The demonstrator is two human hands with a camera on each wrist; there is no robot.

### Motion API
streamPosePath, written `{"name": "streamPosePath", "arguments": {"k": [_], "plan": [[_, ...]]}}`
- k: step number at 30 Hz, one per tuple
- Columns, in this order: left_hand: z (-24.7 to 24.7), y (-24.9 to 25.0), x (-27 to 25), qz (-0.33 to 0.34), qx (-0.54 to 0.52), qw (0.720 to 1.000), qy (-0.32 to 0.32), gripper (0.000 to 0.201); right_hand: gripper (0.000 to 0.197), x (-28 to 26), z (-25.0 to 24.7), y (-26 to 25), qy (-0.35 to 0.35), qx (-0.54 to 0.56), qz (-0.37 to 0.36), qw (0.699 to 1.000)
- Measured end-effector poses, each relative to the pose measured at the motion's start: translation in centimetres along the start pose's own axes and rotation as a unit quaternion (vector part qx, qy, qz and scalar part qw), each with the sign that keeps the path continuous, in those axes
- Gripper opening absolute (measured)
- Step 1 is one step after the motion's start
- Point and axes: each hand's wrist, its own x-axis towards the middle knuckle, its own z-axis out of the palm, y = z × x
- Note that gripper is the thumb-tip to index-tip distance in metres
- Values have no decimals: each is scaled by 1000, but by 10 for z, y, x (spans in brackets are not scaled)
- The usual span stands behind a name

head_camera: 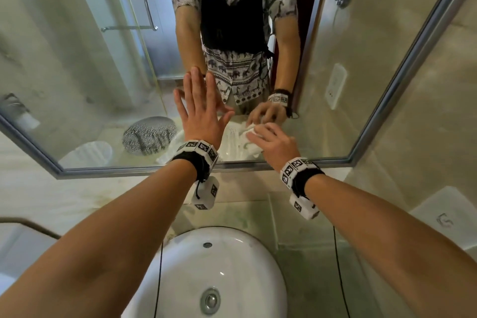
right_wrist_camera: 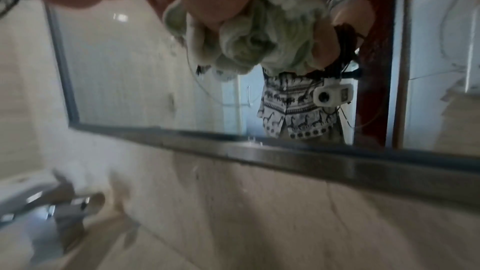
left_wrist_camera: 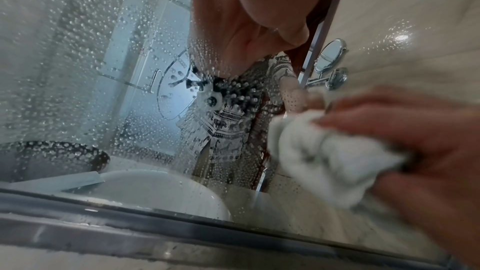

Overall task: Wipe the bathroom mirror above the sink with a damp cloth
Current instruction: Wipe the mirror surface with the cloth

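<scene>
A: Status, near to far?

B: Nearest is the sink [head_camera: 227, 261], a white basin directly below. I can see only its drain and overflow hole, nothing lying in it and no standing water. A chrome tap [right_wrist_camera: 59, 206] shows blurred in the right wrist view.

A: Hands?

B: The right hand [head_camera: 273, 144] has its fingers curled round a bunched white cloth [head_camera: 249, 137] and presses it on the glass just above the mirror's bottom frame. The left hand [head_camera: 201, 111] has straight, spread fingers, flat on or right at the glass; I can't tell if there's real contact. It holds nothing.

A: Mirror state?

B: The mirror [head_camera: 90, 64] is above the sink, with its metal frame running along the bottom and right edges. The left wrist view shows dense water droplets [left_wrist_camera: 85, 81] over most of the glass left of the cloth. The right wrist view is too blurred to judge the glass.

A: Progress?

B: My read is early to mid. The cloth is engaged low and centre, but a large beaded area is unwiped. The left portion and upper glass look left to do.

A: Other containers?

B: Only reflections: a speckled round bin or stool, too unclear to name. Contents not visible.
</scene>
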Motion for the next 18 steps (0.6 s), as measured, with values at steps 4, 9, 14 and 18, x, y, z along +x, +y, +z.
{"name": "streamPosePath", "arguments": {"k": [4,9,14,18], "plan": [[2,-1,1,-4,0,1000,8,97,37,-11,12,-8,-37,8,-13,999],[1,1,0,-4,-2,1000,8,96,33,-14,11,-14,-124,-12,-44,991],[-1,2,0,-12,3,1000,-5,98,35,-15,22,-24,-263,-17,-25,964],[-4,1,-1,-8,12,1000,-17,98,36,-20,19,-34,-326,-11,23,945]]}}
